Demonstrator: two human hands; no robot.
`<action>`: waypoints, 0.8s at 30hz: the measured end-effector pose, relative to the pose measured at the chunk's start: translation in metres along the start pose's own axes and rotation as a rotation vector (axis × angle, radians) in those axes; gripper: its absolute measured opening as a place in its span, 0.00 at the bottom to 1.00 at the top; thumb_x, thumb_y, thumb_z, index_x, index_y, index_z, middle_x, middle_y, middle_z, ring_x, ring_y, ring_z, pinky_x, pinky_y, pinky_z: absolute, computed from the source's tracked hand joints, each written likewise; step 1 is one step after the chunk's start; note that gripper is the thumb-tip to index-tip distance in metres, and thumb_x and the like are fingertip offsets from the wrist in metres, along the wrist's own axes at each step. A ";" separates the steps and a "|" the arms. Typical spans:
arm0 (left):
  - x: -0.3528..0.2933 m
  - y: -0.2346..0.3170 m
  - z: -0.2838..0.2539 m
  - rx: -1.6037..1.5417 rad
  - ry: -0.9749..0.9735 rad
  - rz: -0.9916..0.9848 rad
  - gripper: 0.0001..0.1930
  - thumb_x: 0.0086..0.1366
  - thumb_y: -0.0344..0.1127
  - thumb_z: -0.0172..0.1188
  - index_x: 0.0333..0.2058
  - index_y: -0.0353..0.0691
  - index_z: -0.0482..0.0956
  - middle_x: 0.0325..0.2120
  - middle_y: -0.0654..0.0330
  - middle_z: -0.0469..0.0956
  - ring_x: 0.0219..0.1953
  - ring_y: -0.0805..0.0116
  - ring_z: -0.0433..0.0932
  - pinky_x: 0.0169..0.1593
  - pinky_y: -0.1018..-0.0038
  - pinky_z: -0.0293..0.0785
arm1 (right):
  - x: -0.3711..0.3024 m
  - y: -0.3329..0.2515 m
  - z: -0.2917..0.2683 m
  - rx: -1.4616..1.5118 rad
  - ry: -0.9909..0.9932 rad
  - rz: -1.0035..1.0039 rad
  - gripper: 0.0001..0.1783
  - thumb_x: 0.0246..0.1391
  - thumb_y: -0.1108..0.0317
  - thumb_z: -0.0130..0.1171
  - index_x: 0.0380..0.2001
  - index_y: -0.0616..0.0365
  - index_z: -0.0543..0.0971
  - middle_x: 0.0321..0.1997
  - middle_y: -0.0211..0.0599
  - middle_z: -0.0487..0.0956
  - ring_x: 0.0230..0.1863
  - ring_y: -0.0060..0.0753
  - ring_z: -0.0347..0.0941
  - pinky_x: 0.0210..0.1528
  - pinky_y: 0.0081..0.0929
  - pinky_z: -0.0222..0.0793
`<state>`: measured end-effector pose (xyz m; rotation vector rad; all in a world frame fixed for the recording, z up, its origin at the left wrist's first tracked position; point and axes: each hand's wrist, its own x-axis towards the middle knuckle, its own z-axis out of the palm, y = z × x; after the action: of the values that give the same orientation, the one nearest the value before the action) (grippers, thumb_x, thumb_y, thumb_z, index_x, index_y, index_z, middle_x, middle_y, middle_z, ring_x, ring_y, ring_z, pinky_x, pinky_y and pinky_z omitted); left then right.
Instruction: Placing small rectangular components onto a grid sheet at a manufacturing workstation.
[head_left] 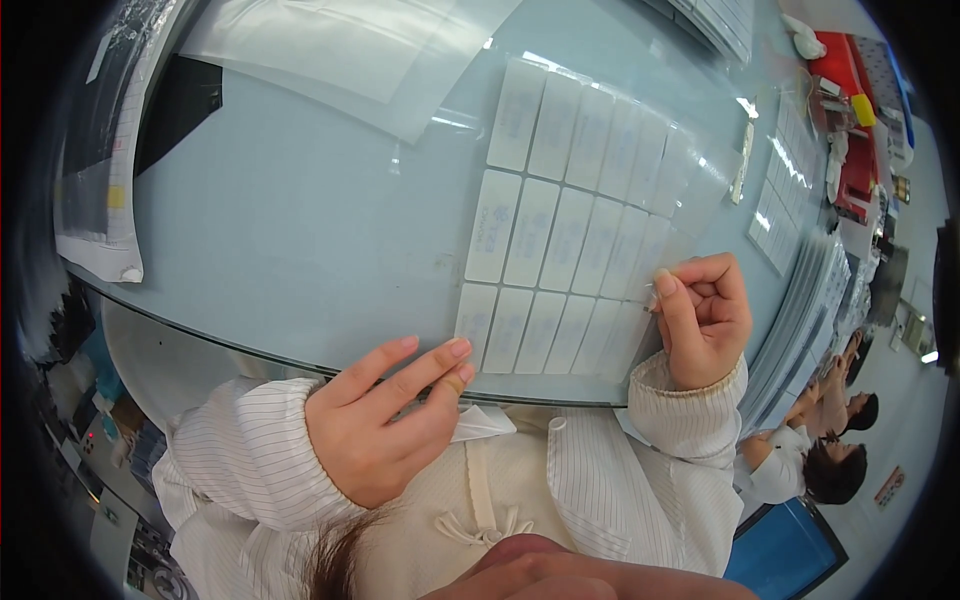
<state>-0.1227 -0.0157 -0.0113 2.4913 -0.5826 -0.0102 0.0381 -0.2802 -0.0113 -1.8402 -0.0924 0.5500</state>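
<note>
Workroom with a glass-topped, pale blue table (280, 240), viewed from above, near edge bowed by the lens. Lying on the table, right of centre and close to the near edge: a clear sheet of white labels (535, 215), set out in three rows, with faint print. Right hand (708, 310) at the sheet's right edge, thumb and forefinger pinched together on it, remaining fingers curled toward the palm. Left hand (390, 425) at the lower left corner, fingers spread and loosely bent, nothing clasped; fingertips over the corner label, whether pressing or merely hovering impossible to tell. Striped, pale sleeves (255, 440) gathered at both wrists. At upper left, overlapping clear plastic sheets (320, 50). To the right, a stack of pale sheets (795, 320); beyond, two people (780, 470) and a blue screen (785, 550)
</note>
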 end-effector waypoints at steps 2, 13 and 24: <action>0.000 0.001 0.001 0.002 0.006 -0.004 0.03 0.55 0.29 0.64 0.29 0.39 0.84 0.47 0.59 0.82 0.57 0.59 0.79 0.59 0.58 0.71 | 0.000 0.000 0.000 0.000 0.002 0.000 0.08 0.61 0.80 0.59 0.38 0.63 0.70 0.32 0.32 0.79 0.31 0.14 0.75 0.36 0.13 0.69; 0.000 -0.001 -0.003 0.008 -0.034 0.009 0.03 0.56 0.29 0.63 0.30 0.40 0.84 0.48 0.60 0.81 0.58 0.60 0.78 0.61 0.57 0.69 | 0.001 0.000 0.001 -0.001 0.009 0.011 0.08 0.61 0.81 0.59 0.38 0.63 0.70 0.32 0.31 0.80 0.31 0.14 0.75 0.36 0.13 0.69; 0.000 -0.002 -0.007 0.031 -0.082 0.010 0.05 0.55 0.29 0.63 0.32 0.42 0.84 0.50 0.61 0.81 0.60 0.62 0.77 0.62 0.55 0.66 | 0.001 -0.003 0.002 -0.017 0.017 0.019 0.08 0.61 0.80 0.60 0.38 0.64 0.71 0.32 0.31 0.79 0.31 0.14 0.75 0.36 0.12 0.69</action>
<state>-0.1208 -0.0110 -0.0062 2.5272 -0.6335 -0.1006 0.0384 -0.2773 -0.0097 -1.8638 -0.0688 0.5484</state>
